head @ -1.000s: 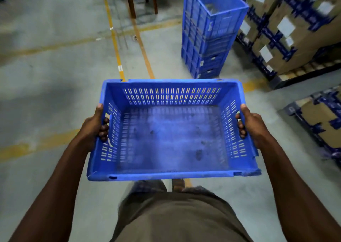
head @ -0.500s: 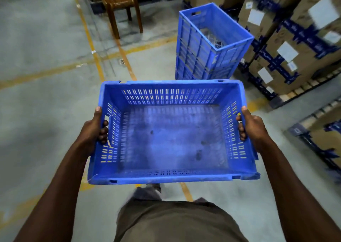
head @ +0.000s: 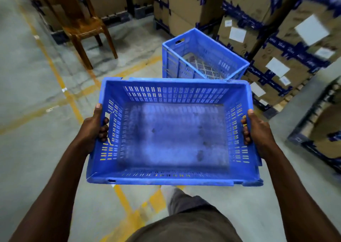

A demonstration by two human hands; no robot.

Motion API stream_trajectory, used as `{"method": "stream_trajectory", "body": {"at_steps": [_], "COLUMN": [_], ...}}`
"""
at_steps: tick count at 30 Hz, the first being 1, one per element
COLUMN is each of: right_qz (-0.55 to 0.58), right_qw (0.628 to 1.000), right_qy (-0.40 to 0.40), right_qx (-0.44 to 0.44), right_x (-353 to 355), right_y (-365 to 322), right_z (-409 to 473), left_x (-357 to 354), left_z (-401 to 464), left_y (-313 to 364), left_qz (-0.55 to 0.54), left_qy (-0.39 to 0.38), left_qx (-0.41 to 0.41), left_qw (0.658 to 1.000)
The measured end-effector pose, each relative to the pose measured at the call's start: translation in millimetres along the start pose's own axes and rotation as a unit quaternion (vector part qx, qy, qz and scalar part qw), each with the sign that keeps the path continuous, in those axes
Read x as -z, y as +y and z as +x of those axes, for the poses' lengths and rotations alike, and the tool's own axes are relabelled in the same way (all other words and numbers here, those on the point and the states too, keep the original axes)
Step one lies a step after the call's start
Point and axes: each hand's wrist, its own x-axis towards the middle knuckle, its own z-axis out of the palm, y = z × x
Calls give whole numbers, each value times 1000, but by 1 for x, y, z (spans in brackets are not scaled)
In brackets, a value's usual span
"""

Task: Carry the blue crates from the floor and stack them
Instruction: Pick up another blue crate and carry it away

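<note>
Hands [head: 92, 129] [head: 259, 131] grip crate [head: 175, 136]; stack [head: 203, 57] ahead, chair [head: 83, 25] left.

Two blue crates are in view: one carried crate [head: 173, 134], and one stacked crate [head: 203, 57] just beyond its far rim, with whatever lies under that one hidden. Two hands hold the carried crate, the left hand [head: 92, 129] and the right hand [head: 258, 131]. One wooden chair [head: 83, 25] stands left of the stacked crate. The cardboard boxes [head: 276, 57] to its right are many, too blurred and overlapped to count exactly.
</note>
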Motion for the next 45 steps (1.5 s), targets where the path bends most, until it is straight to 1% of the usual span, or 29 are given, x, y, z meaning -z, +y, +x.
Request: {"method": "stream_trajectory", "body": {"at_steps": [4,7,13,19,21,25,29,33,39,45], "right_qz": [6,26,49,68,74,81,94,94,102,114], "right_qw": [1000,999,996,988,986,976,966,954,940,927], "right_qy": [27,32,72,136,150,194,232,270,303,320], "right_qx": [2,-4,-10,-18,-26,-49,-61,-91,-122,-156], "right_x": [-31,-51,-82,-114,-120,-141,-158,-160,-141,-108], "right_y": [-24,-54,-106,-137,-143,-159,-182,-189,-184,-182], "right_z": [69,112,178,241,254,293,322,346,382,416], "left_x": [-31,-48,-84,-133,-146,-178,-212,-253,-330,-404], "left_z": [86,143,245,357,384,452,504,540,584,601], "left_y": [55,106,196,259,271,314,358,388,405,419], "left_qz": [25,42,75,113,118,138,159,184,229,266], "left_qy": [-22,-37,-79,-142,-150,-194,-229,-261,-316,-341], "left_qx": [-6,-17,-26,-25,-20,-14,-19,-22,-4,-6], "left_qw": [999,998,994,983,981,971,960,947,921,902]}}
